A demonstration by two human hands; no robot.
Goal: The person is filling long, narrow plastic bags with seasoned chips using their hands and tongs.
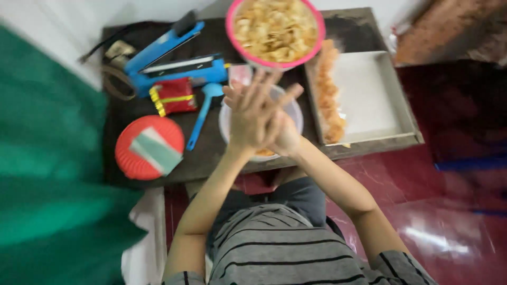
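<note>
Left of your hands: red round lid (149,148), blue scoop (203,113) | left hand (254,113) fingers spread, pressed on right hand (285,138), neither holding anything | white bowl (293,112) directly beneath | right: tray (369,95) | risk: a knock could tip the bowl off the near edge.

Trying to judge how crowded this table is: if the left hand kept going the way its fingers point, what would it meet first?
The left hand, fingers spread over the white bowl and pressed against the right hand, points up the picture. First in that line is likely the pink-rimmed bowl of chips, though the blur leaves its height unclear.
</note>
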